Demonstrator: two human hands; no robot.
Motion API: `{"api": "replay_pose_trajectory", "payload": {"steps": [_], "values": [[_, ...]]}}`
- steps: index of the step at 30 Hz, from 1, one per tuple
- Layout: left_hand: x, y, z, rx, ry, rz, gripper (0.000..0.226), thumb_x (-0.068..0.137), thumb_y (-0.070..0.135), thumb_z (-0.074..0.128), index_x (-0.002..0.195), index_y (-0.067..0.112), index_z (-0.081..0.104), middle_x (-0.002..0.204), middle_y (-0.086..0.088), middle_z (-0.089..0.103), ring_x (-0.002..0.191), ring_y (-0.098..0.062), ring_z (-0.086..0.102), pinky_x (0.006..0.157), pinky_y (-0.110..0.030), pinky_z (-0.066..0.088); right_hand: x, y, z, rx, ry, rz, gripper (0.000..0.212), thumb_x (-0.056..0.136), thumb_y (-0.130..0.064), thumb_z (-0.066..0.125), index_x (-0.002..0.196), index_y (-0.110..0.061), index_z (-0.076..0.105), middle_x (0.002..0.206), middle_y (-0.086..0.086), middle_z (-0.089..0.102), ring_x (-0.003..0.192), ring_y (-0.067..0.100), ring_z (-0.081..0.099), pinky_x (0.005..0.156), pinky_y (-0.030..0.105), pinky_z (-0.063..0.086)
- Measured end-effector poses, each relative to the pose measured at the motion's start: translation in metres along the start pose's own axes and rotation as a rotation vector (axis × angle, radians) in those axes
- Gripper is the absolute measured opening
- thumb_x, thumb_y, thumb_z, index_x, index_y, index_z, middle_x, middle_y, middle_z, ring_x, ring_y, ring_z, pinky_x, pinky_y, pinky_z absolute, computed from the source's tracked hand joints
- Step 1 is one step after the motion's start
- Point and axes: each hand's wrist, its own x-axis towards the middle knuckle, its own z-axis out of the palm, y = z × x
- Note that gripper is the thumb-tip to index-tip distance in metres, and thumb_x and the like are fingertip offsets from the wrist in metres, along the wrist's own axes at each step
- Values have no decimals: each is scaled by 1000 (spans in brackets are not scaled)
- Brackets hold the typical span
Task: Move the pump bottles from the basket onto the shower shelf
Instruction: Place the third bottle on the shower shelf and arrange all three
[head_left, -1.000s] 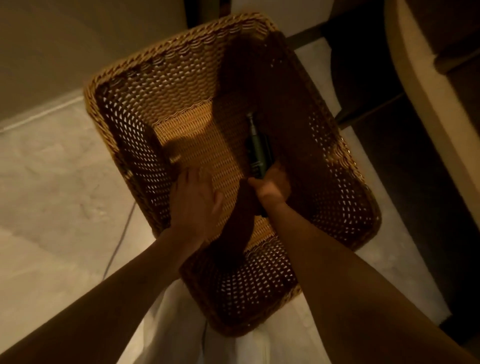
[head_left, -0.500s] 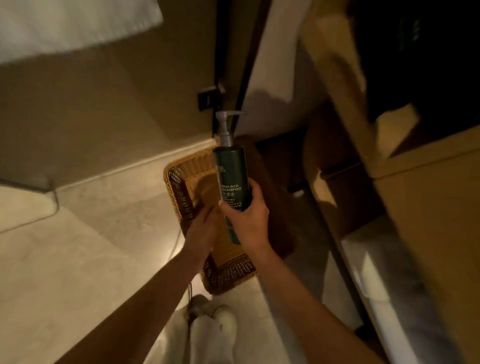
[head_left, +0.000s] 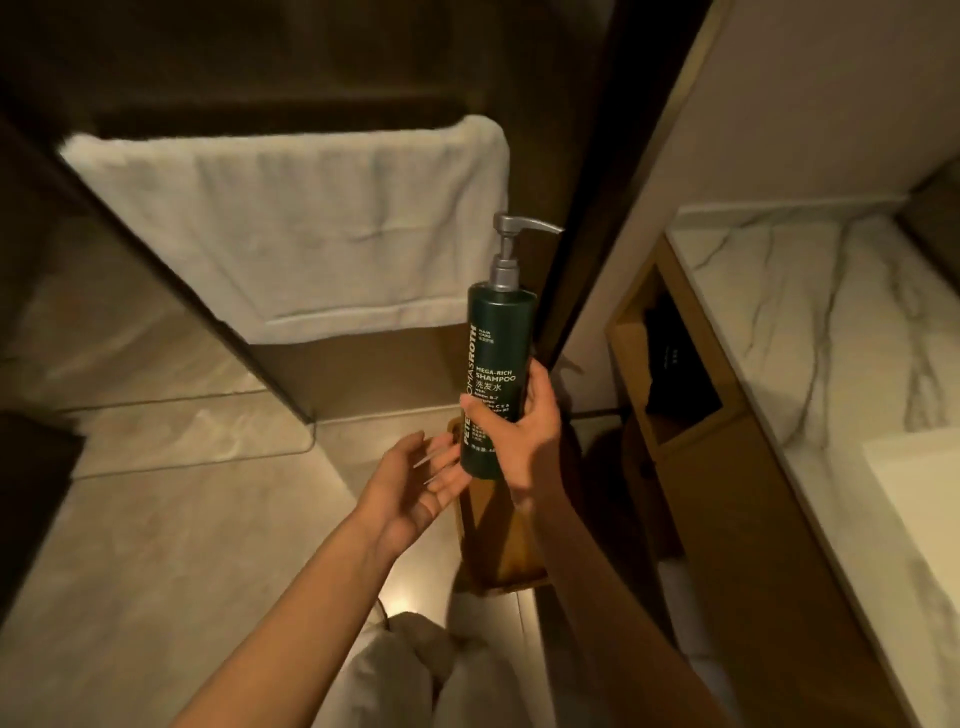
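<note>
A dark green shampoo pump bottle (head_left: 493, 358) with a silver pump head is held upright at the middle of the view. My right hand (head_left: 530, 436) grips its lower half from the right. Just left of the bottle's base, my left hand (head_left: 410, 493) is palm up with fingers spread, holding nothing. The wicker basket (head_left: 498, 551) stands on the floor below both hands, mostly hidden by my right arm. No shower shelf is visible.
A white towel (head_left: 306, 228) hangs on a glass panel at upper left, with a dark door frame (head_left: 597, 208) beside the bottle. A marble vanity counter (head_left: 810, 332) with an open wooden cubby (head_left: 670, 374) runs along the right. Pale stone floor (head_left: 171, 545) spreads left.
My right hand has lifted the bottle out of the basket and up. The view has tilted upward from the basket toward the towel. My left hand has left the basket and opened palm up.
</note>
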Motion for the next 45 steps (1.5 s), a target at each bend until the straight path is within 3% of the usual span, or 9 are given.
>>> {"api": "replay_pose_trajectory", "payload": {"steps": [3,7,12,17,23,27,37,43,45], "values": [[-45,26,-19,-87,24,9,28,95,23,39,98,3,59,77,-19,73,64,-30,72,62,-44,58,-22,-37,28,6,-117,-7,70,70,-16,79,131,-23,44,122,-3,60,111,12,59,94,34,50],[-95,62,-53,-196,7,34,27,95,14,36,82,1,56,83,-21,68,82,-34,64,95,-49,48,-43,-71,77,-35,-244,-104,67,69,-19,81,127,-24,46,120,-3,62,108,10,61,91,32,52],[-137,114,-121,-294,5,165,23,91,13,39,96,0,58,101,-24,63,86,-36,65,61,-51,55,-63,-101,167,-45,-376,-180,68,71,-21,79,129,-23,44,121,-6,59,109,9,58,88,25,51],[-172,174,-208,-397,7,291,23,91,13,40,96,1,59,102,-27,63,69,-38,70,59,-51,56,-90,-115,278,0,-462,-248,63,73,-19,78,127,-24,45,121,-6,60,107,6,59,84,19,52],[-206,229,-298,-543,32,374,32,91,12,39,118,2,53,122,-27,56,103,-38,58,95,-48,44,-118,-121,398,-15,-583,-283,63,70,-21,80,124,-29,47,115,-13,61,106,4,60,85,20,53],[-215,269,-344,-620,66,403,34,91,11,39,122,1,52,124,-27,54,110,-38,55,98,-48,42,-119,-123,467,-32,-601,-353,63,68,-18,82,124,-19,52,114,-5,62,103,1,59,79,11,50],[-156,432,-405,-705,135,467,31,91,12,41,117,1,54,105,-23,60,96,-34,58,100,-44,40,-22,-131,654,-43,-705,-414,63,65,-14,84,120,-23,55,112,-4,54,101,-10,54,82,12,50],[-136,563,-405,-750,144,521,27,93,10,38,107,-5,56,102,-25,60,109,-35,54,106,-44,37,60,-185,757,11,-718,-426,62,64,-13,84,117,-30,56,113,-5,55,106,-1,55,90,26,52],[-133,608,-403,-758,126,560,24,92,9,38,100,-5,55,97,-24,60,98,-34,56,96,-42,43,84,-210,790,13,-715,-443,63,63,-13,84,115,-34,54,114,-6,54,108,4,56,90,27,52]]}}
